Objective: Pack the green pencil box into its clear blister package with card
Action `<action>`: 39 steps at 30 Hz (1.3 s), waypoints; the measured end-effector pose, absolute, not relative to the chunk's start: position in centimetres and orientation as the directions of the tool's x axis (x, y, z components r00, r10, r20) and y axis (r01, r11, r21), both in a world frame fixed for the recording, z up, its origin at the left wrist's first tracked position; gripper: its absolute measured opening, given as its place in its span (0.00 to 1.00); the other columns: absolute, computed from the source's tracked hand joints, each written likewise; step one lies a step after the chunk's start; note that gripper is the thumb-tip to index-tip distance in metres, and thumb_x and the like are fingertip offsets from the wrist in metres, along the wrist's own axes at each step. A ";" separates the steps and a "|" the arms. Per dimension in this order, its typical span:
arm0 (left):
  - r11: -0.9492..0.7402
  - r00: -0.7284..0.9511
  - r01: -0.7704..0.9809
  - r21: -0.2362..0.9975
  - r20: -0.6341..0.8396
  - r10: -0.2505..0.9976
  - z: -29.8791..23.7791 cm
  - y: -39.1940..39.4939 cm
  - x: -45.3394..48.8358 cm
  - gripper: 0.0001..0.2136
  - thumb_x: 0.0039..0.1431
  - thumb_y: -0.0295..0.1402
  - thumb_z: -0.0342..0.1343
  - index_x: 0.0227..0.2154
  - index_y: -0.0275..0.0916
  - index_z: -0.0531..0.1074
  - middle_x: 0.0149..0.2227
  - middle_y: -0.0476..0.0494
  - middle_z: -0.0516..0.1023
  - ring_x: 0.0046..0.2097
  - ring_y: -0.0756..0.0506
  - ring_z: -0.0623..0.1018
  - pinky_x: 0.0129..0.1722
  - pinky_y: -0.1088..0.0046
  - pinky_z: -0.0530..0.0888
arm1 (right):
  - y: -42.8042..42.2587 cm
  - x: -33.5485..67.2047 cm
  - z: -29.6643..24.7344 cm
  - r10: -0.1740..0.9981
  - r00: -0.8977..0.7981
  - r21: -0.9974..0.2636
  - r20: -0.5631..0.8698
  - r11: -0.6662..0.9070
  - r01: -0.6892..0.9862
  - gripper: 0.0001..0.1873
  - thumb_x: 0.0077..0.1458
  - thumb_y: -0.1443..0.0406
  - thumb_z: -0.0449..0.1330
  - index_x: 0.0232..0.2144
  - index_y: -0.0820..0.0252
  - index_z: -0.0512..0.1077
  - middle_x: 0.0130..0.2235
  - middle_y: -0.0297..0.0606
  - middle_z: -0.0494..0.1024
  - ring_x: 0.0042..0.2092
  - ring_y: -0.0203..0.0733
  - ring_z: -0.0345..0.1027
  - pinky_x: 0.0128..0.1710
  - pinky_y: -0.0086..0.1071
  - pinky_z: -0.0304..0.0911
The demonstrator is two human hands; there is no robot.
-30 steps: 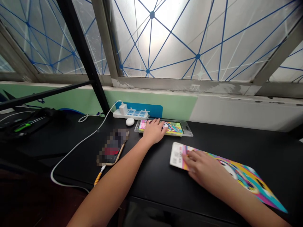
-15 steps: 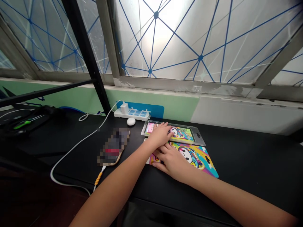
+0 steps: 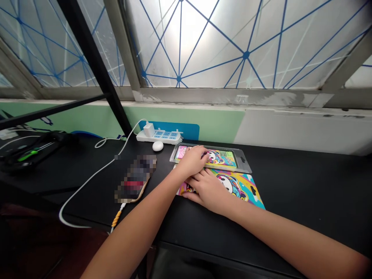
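Observation:
A clear plastic blister pack (image 3: 241,162) lies on the black table, with a colourful cartoon panda print inside. My left hand (image 3: 193,162) rests on top of its left part, palm down and fingers loosely extended. In front of the pack is a bright printed card (image 3: 247,190) showing the same panda, with a hang hole at its right end. Spread over the left part of this card are the fingers of my right hand (image 3: 213,192), lying flat. The two hands sit close together, the right fingertips near the left wrist. They cover part of both prints.
Left of the hands lies a phone (image 3: 136,179), blurred out, with a charging cable (image 3: 116,219) attached. A white power strip (image 3: 167,136) and a small white rounded case (image 3: 157,146) are behind it. A green-handled tool (image 3: 27,155) lies far left.
The camera view has shifted slightly, so the scene sits a little higher and further left. Both hands stay in about the same place on the pack and card.

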State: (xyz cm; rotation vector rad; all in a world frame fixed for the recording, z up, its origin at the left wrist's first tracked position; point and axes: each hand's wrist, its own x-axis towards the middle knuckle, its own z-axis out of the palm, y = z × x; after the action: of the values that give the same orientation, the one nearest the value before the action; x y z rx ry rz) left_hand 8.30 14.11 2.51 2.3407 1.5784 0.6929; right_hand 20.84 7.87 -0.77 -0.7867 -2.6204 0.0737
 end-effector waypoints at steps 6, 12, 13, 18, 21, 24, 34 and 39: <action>-0.444 0.369 0.845 0.298 0.276 0.888 1.8 13.9 8.4 0.19 0.71 0.39 0.42 0.57 0.41 0.70 0.63 0.40 0.70 0.66 0.41 0.65 0.65 0.56 0.59 | 8.1 22.2 -0.1 0.463 -0.803 -0.212 0.375 0.886 0.412 0.17 0.64 0.59 0.58 0.51 0.60 0.74 0.50 0.45 0.79 0.55 0.51 0.68 0.59 0.47 0.60; -0.451 0.377 0.842 0.296 0.273 0.885 1.9 14.1 8.2 0.18 0.70 0.39 0.43 0.55 0.42 0.71 0.61 0.42 0.72 0.64 0.41 0.67 0.64 0.58 0.61 | 8.9 22.7 -0.1 0.418 -0.829 -0.222 0.371 0.907 0.358 0.19 0.62 0.60 0.60 0.53 0.60 0.73 0.52 0.46 0.78 0.56 0.51 0.69 0.58 0.46 0.63; -0.462 0.385 0.834 0.302 0.281 0.879 1.9 14.1 8.1 0.18 0.70 0.39 0.43 0.55 0.42 0.72 0.61 0.43 0.73 0.63 0.42 0.68 0.64 0.60 0.62 | 9.0 22.6 -0.2 0.413 -0.832 -0.213 0.371 0.910 0.357 0.19 0.62 0.59 0.60 0.53 0.61 0.74 0.52 0.46 0.78 0.56 0.51 0.69 0.58 0.46 0.62; -0.484 0.399 0.818 0.312 0.299 0.867 1.9 14.1 8.1 0.18 0.67 0.40 0.48 0.54 0.42 0.73 0.59 0.42 0.74 0.63 0.40 0.68 0.63 0.60 0.63 | 9.2 22.4 -0.5 0.366 -0.843 -0.146 0.394 0.931 0.336 0.17 0.62 0.59 0.59 0.48 0.64 0.76 0.49 0.47 0.80 0.54 0.51 0.70 0.57 0.45 0.62; -0.477 0.393 0.824 0.305 0.299 0.870 1.9 14.0 8.1 0.17 0.68 0.40 0.47 0.54 0.42 0.72 0.60 0.42 0.73 0.63 0.40 0.68 0.63 0.58 0.62 | 9.2 22.3 -0.6 0.333 -0.838 -0.101 0.432 0.941 0.322 0.13 0.64 0.60 0.57 0.42 0.62 0.77 0.43 0.45 0.81 0.48 0.48 0.72 0.54 0.43 0.64; -0.461 0.377 0.834 0.302 0.298 0.877 1.8 14.0 8.2 0.17 0.70 0.39 0.45 0.54 0.42 0.72 0.60 0.42 0.73 0.64 0.41 0.67 0.64 0.57 0.61 | 9.4 22.8 -0.4 0.322 -0.807 -0.091 0.495 0.943 0.321 0.13 0.66 0.64 0.52 0.34 0.59 0.77 0.35 0.41 0.81 0.40 0.43 0.73 0.46 0.39 0.65; -0.475 0.375 0.854 0.213 0.382 0.845 1.3 13.4 8.7 0.16 0.70 0.35 0.43 0.53 0.41 0.70 0.57 0.42 0.75 0.61 0.41 0.69 0.61 0.58 0.62 | 15.6 29.4 1.3 0.745 -0.493 -0.129 0.448 0.600 0.789 0.19 0.65 0.55 0.52 0.45 0.61 0.76 0.45 0.49 0.77 0.46 0.53 0.69 0.46 0.46 0.65; -0.470 0.373 0.857 0.211 0.376 0.848 1.1 13.6 8.7 0.17 0.70 0.37 0.43 0.54 0.40 0.70 0.59 0.42 0.73 0.62 0.40 0.68 0.61 0.56 0.61 | 18.6 31.0 1.8 0.824 -0.517 -0.135 0.231 0.553 0.822 0.30 0.58 0.44 0.55 0.49 0.60 0.76 0.48 0.51 0.75 0.50 0.57 0.69 0.49 0.47 0.65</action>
State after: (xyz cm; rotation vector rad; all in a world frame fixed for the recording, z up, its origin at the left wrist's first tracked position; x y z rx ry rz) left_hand 8.68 13.55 1.09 2.6197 1.6267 0.6977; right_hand 31.02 18.56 1.83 -1.3690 -2.5231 0.0118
